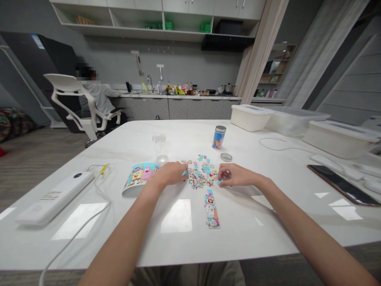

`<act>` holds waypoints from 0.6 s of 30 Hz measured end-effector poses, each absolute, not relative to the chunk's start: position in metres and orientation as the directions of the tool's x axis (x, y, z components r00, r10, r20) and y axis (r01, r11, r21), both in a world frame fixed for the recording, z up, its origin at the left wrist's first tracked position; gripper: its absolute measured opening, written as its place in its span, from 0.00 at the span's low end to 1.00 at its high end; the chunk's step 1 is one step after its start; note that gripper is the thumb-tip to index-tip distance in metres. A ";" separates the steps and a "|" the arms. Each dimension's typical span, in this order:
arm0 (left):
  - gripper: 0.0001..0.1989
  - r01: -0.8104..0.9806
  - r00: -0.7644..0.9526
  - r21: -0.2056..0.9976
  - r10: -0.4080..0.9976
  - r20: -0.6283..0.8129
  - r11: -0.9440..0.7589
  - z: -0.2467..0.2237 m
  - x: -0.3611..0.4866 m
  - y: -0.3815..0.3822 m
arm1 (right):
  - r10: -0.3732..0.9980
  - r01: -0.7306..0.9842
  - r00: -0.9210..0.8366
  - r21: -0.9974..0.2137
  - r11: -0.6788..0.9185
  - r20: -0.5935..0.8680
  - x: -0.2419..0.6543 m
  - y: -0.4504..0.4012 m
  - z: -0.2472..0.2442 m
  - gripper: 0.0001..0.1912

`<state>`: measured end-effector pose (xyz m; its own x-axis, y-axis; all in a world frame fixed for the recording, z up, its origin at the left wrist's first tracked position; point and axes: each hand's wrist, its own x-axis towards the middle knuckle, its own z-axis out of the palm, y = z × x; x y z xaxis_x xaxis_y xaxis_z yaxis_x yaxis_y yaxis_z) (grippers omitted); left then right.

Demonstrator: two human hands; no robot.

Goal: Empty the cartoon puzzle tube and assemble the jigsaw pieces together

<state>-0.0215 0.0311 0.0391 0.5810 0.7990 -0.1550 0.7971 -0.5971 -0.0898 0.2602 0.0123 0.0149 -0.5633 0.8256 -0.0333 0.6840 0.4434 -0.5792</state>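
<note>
**Puzzle Pieces on White Table**

The glossy white tabletop (178,246) stands in a kitchen-office room. At table centre lies a loose pile of small colourful cardboard puzzle pieces (200,174). The left hand (169,174), fingers curled, touches the pile's 9 o'clock edge; whether it grips a piece cannot be told. The right hand (235,175) pinches a blue piece at 3 o'clock. Pieces judged light, thin, stiff; lift by edges. The assembled cartoon strip (212,208) at 6 o'clock runs 12-to-6.

office pantry | kitchen counter (178,96) with sink, wall cabinets (184,6), office chair (76,99)
</note>
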 end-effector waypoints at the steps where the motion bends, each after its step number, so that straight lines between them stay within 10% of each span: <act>1: 0.18 0.795 0.584 -0.092 0.798 -0.149 -0.600 0.040 -0.021 0.030 | 0.831 0.682 -0.555 -0.596 0.424 -0.045 0.260 0.012 0.015 0.10; 6: 0.17 0.782 0.617 -0.049 0.782 -0.081 -0.622 0.041 -0.018 0.027 | 0.861 0.663 -0.503 -0.675 0.323 -0.082 0.253 0.008 0.018 0.05; 18: 0.11 0.526 0.803 0.478 0.596 -0.005 -0.703 0.039 0.008 0.012 | 0.855 0.335 -0.517 -0.909 0.250 0.045 0.223 -0.005 0.013 0.06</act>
